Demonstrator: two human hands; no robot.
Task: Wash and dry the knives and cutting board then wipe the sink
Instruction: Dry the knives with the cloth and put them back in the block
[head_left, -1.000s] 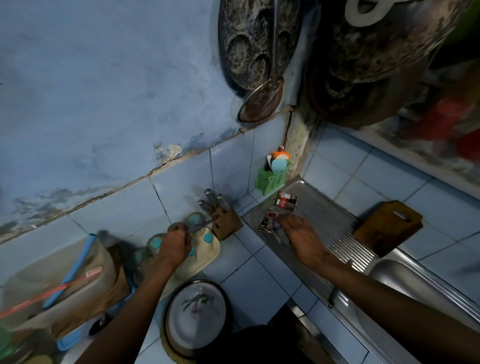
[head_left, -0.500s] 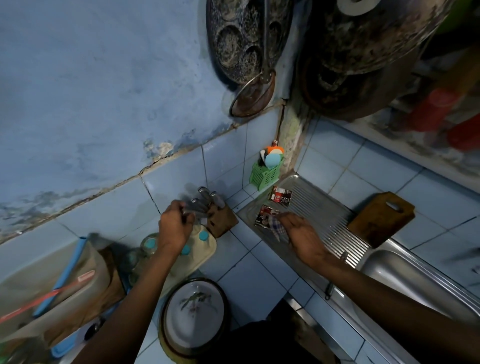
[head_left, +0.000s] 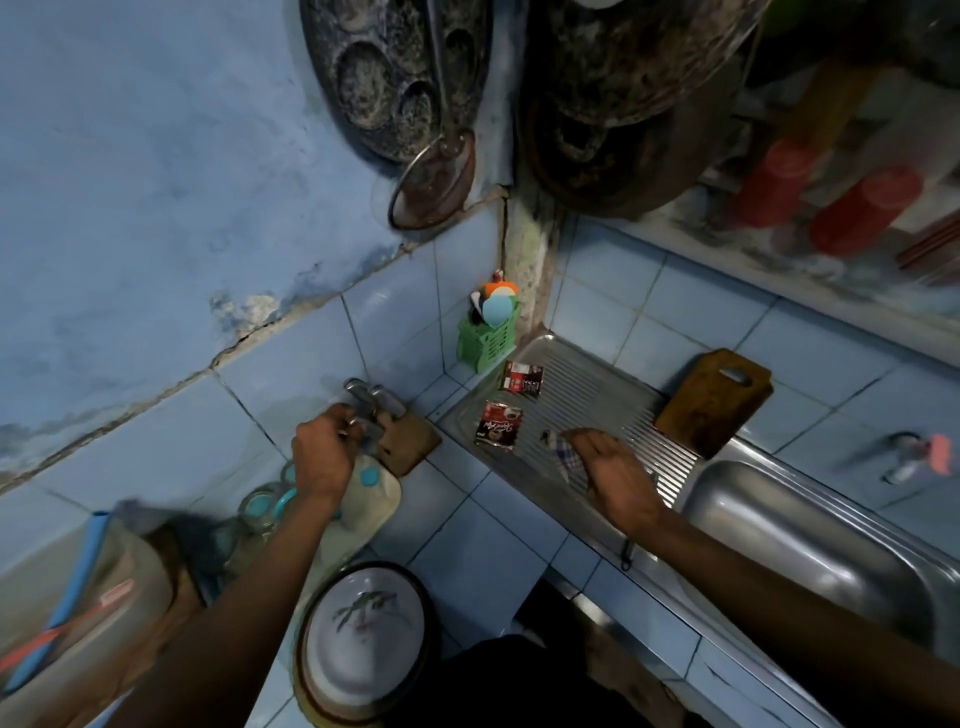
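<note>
My left hand grips a metal knife handle at the wooden knife block, where other steel handles stick up. My right hand lies on the ribbed steel drainboard and holds a checked cloth under its fingers. The brown wooden cutting board leans against the tiled wall behind the drainboard. The steel sink basin is at the right.
Two sachets lie on the drainboard. A green basket stands in the corner. A tray with glasses and a covered plate sit on the tiled counter. A tap sticks out at right. Pans hang above.
My left hand has carried the knife from over the tray up to the knife block. My right hand slid the cloth rightward along the drainboard, away from the sachets.
</note>
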